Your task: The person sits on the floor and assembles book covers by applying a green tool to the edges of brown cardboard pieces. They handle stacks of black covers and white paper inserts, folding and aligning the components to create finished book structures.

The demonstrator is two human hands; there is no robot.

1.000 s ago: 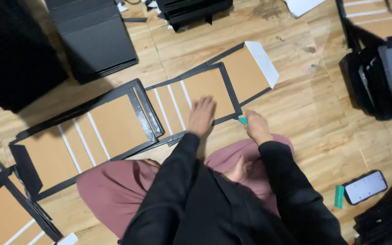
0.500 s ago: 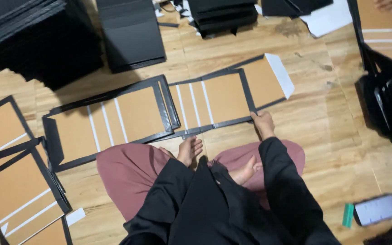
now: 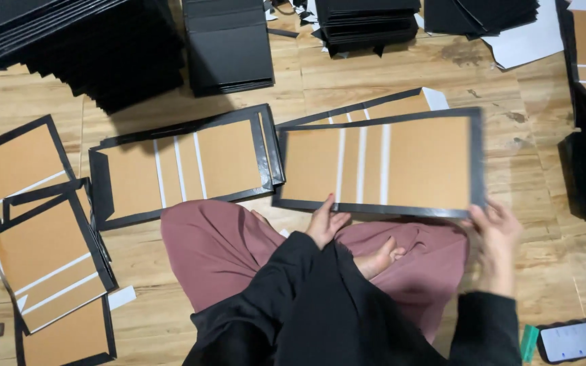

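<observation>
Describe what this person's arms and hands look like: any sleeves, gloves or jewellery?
Both arms are covered by long, loose black sleeves that reach the wrists. The left hand and right hand are bare: no gloves show, and no rings, watch or bracelets can be made out, though the right hand is slightly blurred.

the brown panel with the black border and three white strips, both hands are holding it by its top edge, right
Not quite. In the head view the left hand and right hand hold the brown panel by its bottom edge, the one nearest the person, not the top. The black border and three white strips are correct.
</observation>
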